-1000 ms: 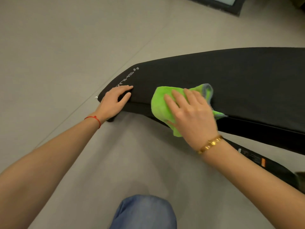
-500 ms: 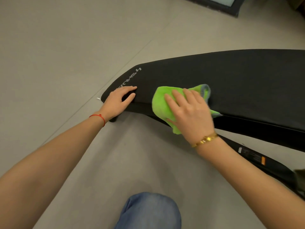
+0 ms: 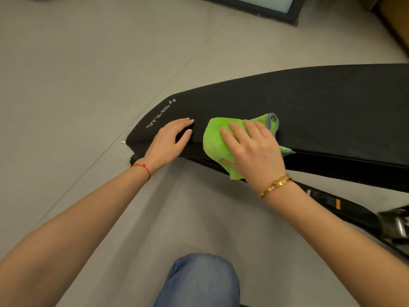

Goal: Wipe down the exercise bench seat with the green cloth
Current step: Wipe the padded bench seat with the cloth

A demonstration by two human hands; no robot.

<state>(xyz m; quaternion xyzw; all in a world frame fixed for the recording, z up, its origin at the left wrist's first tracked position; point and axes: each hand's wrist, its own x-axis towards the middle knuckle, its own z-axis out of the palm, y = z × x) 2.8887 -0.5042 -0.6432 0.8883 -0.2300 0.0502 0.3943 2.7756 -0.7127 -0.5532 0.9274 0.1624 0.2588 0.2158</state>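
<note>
Grey floor tile (image 3: pixel 77 85) lies left of the bench pad, bare and flat; one grout line runs diagonally toward the pad's tip.

Left hand (image 3: pixel 169 141) rests on the narrow end of the black bench pad (image 3: pixel 321 107), just right of the white lettering (image 3: pixel 159 115). Fingers straight and together, thumb spread below them, palm down; it grips nothing. Red string bracelet (image 3: pixel 142 168) on that wrist. Judged a bracing hand.

Green cloth (image 3: pixel 213 140) sits just right of the left hand, on the pad's top near the tip and draped over the pad's near edge, its lower corner hanging free below the edge. Microfibre look, bunched, grey stitched hem (image 3: pixel 272 121) at its far corner. Judged light, limp, no shape of its own; likely to ruck or slide off the edge unless pinned flat. Best held under a spread palm, not pinched at a corner.

Right hand (image 3: pixel 250 151) lies flat on the cloth, fingers extended and slightly apart, thumb tucked at the near edge pressing cloth to the pad's side. Gold bracelet (image 3: pixel 275 185) on that wrist.

Pad surface looks matte, padded, slightly giving; probably moderate drag.

Right of the cloth, the pad widens into a long open run to the frame edge. Below the pad's near edge, the dark frame rail (image 3: pixel 332 200) and metal hardware (image 3: pixel 396 224) could snag a low sweep. Denim knee (image 3: pixel 203 282) sits below the pad, well apart.
</note>
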